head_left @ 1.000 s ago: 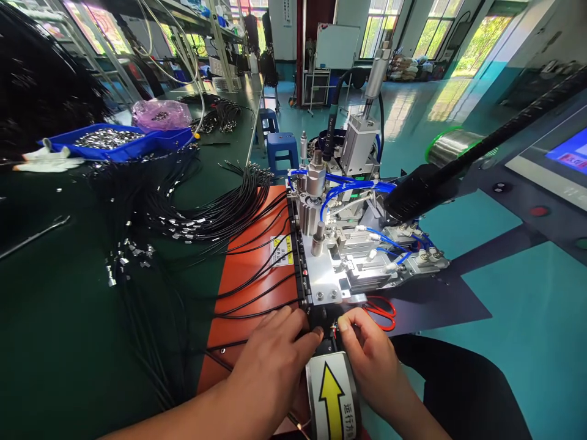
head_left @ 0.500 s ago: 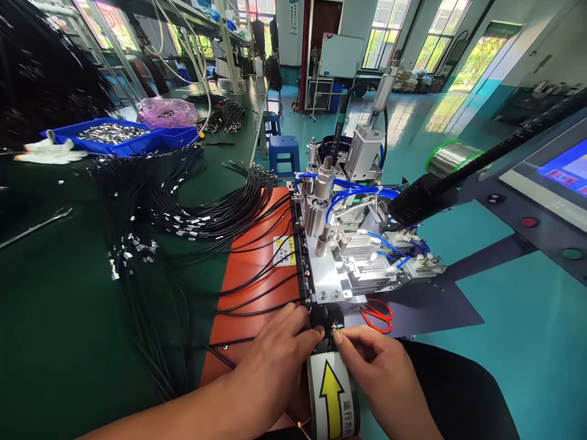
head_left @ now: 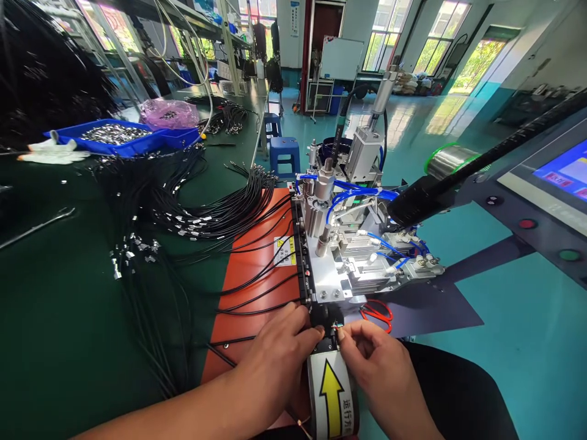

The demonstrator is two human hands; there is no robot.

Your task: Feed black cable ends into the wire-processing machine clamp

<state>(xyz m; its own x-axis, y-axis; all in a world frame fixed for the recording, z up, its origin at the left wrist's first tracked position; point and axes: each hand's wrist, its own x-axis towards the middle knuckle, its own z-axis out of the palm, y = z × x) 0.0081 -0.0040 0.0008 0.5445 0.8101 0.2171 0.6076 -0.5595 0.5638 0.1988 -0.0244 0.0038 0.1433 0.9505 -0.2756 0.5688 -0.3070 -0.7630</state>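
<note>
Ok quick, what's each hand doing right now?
Left hand: fingers curled, pressing a black cable at the black fixture.
Right hand: fingertips pinched on the cable's wire end at the fixture.

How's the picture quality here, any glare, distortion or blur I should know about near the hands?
Head view: daylight from the rear windows glares off the teal floor; wide-angle distortion bends the edges and the black cable; the left hand, right hand and black fixture are evenly lit and sharp, without motion blur.
</note>
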